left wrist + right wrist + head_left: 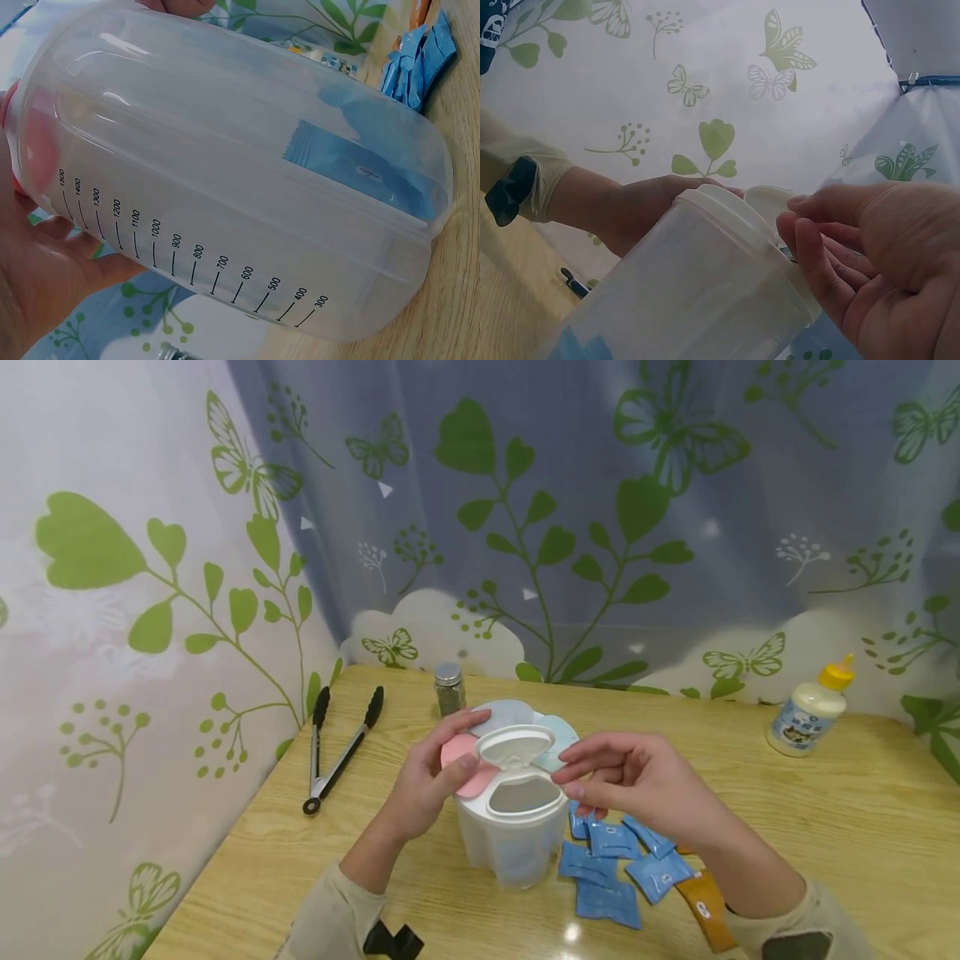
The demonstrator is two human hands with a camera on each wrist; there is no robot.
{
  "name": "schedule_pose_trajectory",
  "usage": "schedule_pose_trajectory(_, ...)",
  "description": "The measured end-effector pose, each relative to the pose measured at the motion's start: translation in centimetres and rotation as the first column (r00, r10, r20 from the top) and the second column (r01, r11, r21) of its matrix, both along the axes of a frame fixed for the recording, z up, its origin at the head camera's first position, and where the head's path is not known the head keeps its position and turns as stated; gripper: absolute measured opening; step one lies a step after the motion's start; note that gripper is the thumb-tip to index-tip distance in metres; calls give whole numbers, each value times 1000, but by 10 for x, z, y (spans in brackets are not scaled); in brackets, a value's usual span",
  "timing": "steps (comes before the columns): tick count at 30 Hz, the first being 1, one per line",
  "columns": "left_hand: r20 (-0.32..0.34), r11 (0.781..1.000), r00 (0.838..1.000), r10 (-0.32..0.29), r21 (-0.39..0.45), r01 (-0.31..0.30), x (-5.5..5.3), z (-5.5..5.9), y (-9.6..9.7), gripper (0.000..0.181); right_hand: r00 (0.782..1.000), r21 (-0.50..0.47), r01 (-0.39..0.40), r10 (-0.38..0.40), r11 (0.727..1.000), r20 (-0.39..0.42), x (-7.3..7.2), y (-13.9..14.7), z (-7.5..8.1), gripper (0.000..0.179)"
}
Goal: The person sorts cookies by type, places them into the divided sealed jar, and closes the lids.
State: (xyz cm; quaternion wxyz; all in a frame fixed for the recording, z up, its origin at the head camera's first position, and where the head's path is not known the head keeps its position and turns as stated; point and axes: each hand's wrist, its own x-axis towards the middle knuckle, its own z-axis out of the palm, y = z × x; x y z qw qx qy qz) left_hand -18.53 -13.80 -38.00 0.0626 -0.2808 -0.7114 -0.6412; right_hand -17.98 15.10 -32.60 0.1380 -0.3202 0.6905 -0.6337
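Observation:
A clear plastic storage container point(510, 843) with several flap lids stands upright on the table. Its white front flap point(516, 747) is raised, leaving the opening point(525, 795) uncovered. My left hand point(429, 781) holds the container's top from the left, thumb on the pink flap point(471, 768). Beside the opening's right edge is my right hand point(633, 781), its fingers loosely bent and nothing visible between them; whether the fingertips touch the rim I cannot tell. Through the wall, the left wrist view shows a blue packet point(360, 172) low inside. Several blue packets point(609, 902) lie right of the container.
Orange packets point(705, 906) lie near my right forearm. Black-tipped tongs point(337, 768) lie spread at the left. A spice jar point(450, 692) stands behind the container, and a yellow-capped bottle point(806, 718) stands at the back right. A patterned curtain point(570, 568) hangs behind the table.

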Motion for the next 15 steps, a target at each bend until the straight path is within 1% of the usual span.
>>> schedule_pose_trajectory(5,-4,1000,1000,-7,3,7,0,-1,0,52,1000,-66,-17,17,998,-2,-2,8,-6,28)
schedule_pose_trajectory(10,-8,1000,1000,-4,4,4,-1,0,-1,51,996,-138,-78,73,987,-44,-4,20,-16,34)
schedule_pose_trajectory(12,-7,1000,1000,-4,6,4,-1,0,-1,51,994,-150,-95,87,984,-60,-4,26,-21,37)
schedule_pose_trajectory(15,-7,1000,1000,-10,9,10,-1,0,-1,51,995,-138,-88,80,987,-62,-5,34,-27,38)
